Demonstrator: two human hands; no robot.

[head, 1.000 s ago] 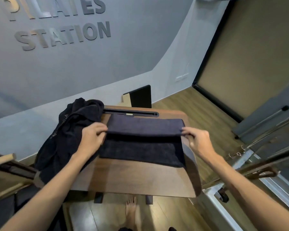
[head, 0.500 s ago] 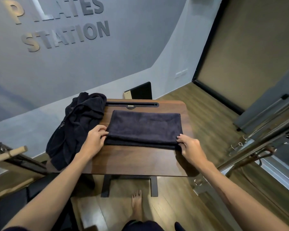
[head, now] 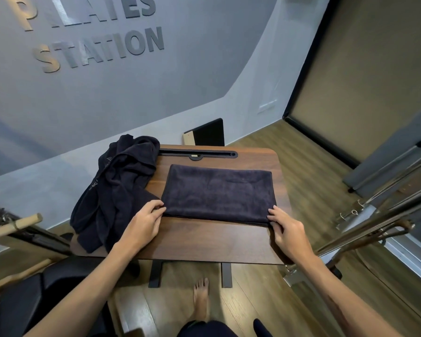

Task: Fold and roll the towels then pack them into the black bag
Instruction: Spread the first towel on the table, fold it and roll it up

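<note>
A dark folded towel (head: 218, 194) lies flat on the wooden table (head: 204, 242), a neat rectangle with its long edge toward the person. The left hand (head: 144, 221) has its fingers curled onto the towel's near-left corner, pinching the layered edge against the tabletop. The right hand (head: 287, 231) does the same at the near-right corner, fingertips spread a little and pressing down on the stacked layers; neither hand lifts the cloth. At least 2 layers show along the near edge, so the fold looks done or close to done.

To the left, a heap of dark towels (head: 114, 188) slumps over the table's far-left corner and hangs off the side, touching the folded towel's left end. How many pieces are in that heap is hard to tell, since the fabric is all 1 dark mass.

By my reading, the task is early: 1 towel is folded but not yet rolled, the heap is unfolded, and nothing is packed. The black bag is not clearly in view from the head camera.
</note>
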